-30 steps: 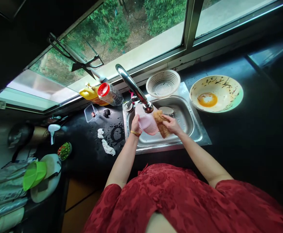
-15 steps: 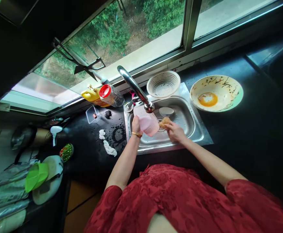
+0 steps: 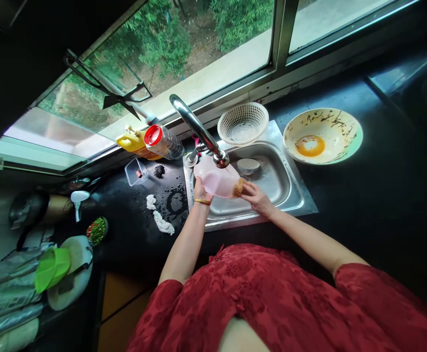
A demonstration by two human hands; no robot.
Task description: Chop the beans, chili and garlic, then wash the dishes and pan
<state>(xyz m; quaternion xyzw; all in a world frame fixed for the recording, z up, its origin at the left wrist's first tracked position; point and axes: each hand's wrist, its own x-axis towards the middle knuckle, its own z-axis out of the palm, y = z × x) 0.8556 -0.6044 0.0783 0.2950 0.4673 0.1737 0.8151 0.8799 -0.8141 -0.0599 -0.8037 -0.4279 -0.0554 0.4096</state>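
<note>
Pink container (image 3: 217, 183) is hanging over the sink (image 3: 287, 188), left hand (image 3: 200, 188) gripping its base, right hand (image 3: 254, 196) pinching a scrubber (image 3: 239, 187) at its mouth; wet plastic could slip from that one-handed grip.

Cup (image 3: 217, 183): translucent pink.
Scrub pad (image 3: 239, 187): brown.
Bangle (image 3: 202, 201): gold.
Basket (image 3: 243, 124), far: white, mesh pattern.
Bowl (image 3: 349, 142), right: cream, orange pool, brown streaks.
Bottle (image 3: 133, 142), left: yellow.
Dress (image 3: 272, 303), near: red, floral pattern.
Counter (image 3: 363, 195): black.
</note>
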